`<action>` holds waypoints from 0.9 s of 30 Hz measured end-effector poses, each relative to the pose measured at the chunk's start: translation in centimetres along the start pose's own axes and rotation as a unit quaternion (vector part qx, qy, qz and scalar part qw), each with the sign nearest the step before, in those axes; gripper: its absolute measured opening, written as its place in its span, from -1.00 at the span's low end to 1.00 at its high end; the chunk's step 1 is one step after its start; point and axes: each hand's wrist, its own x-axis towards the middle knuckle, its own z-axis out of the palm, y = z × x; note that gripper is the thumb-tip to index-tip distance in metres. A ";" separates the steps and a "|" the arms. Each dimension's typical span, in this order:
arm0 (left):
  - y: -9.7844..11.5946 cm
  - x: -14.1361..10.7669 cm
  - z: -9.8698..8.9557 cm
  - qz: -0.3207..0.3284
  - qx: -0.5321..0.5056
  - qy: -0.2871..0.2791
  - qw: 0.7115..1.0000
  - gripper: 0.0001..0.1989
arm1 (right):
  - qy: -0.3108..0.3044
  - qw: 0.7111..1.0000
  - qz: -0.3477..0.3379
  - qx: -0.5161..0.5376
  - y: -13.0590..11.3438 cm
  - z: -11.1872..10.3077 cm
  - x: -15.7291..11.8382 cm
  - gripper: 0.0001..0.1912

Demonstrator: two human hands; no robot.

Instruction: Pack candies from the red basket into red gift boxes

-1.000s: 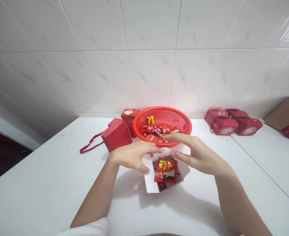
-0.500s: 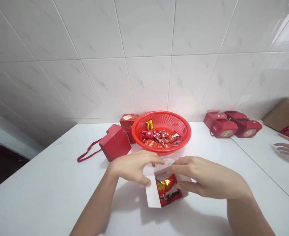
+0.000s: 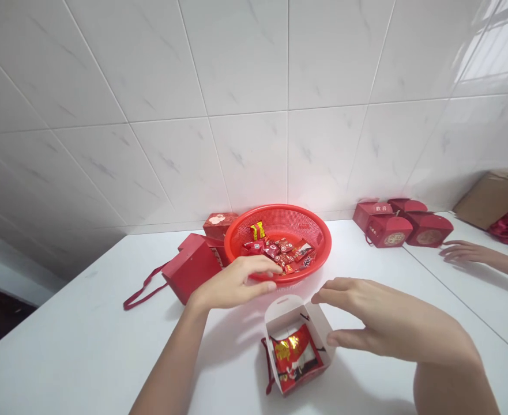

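An open box [image 3: 299, 383], white inside and red outside, stands on the table in front of me with red and gold packets [image 3: 294, 353] in it. Above its back left, near the basket's front rim, my left hand [image 3: 240, 280] hovers with thumb and fingers apart, holding nothing. My right hand [image 3: 361, 314] is at the box's right flap, its thumb close to or touching the flap's edge, fingers spread and empty. Behind the box is a red mesh basket [image 3: 277, 208] holding several small wrapped sweets [image 3: 283, 249].
Left of the basket lie a red box with a ribbon handle [image 3: 193, 266] and a patterned red box [image 3: 219, 226]. Several closed red boxes [image 3: 390, 230] stand at the back right. Another person's hand [image 3: 467, 252] reaches in near a cardboard box [image 3: 491, 196].
My left hand has let go of the box flap and moved up and left. The box sits lower, its left flap no longer spread out. The other person's hand has moved further into view.
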 end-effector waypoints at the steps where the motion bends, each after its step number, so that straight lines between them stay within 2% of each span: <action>1: -0.6 1.0 -0.3 -0.009 0.012 0.009 1.000 -0.67 | 0.003 1.000 0.003 0.002 0.1 -0.1 -0.1 -0.66; 3: -1.9 3.4 -0.7 -0.036 0.051 -0.016 0.998 -0.69 | 0.006 1.000 0.009 0.004 0.4 -0.3 -0.4 -0.64; 6: -4.0 7.6 -0.7 -0.082 0.120 -0.127 0.981 -0.67 | 0.008 1.000 0.016 0.002 0.6 -0.2 -0.7 -0.61; 7: -4.6 9.0 -0.5 -0.092 0.138 -0.149 0.975 -0.67 | 0.008 1.000 0.019 0.000 0.7 -0.2 -0.8 -0.60; 10: -6.2 12.3 0.1 -0.111 0.176 -0.172 0.963 -0.66 | 0.006 1.000 0.028 -0.006 1.0 -0.1 -1.0 -0.57; 13: -7.2 14.5 0.2 -0.125 0.199 -0.161 0.959 -0.66 | 0.011 0.999 0.038 -0.012 1.3 -0.3 -1.2 -0.55; 17: -8.5 15.8 -0.6 -0.148 0.204 -0.157 0.955 -0.66 | 0.025 0.999 0.037 -0.019 1.7 -0.6 -1.5 -0.54; 23: -10.0 15.2 -1.3 -0.179 0.205 -0.153 0.950 -0.70 | 0.037 0.999 0.028 -0.011 2.1 -0.7 -1.5 -0.49; 27: -10.1 14.8 -1.1 -0.172 0.191 -0.183 0.949 -0.52 | 0.033 0.999 0.031 -0.007 2.3 -0.6 -1.1 -0.48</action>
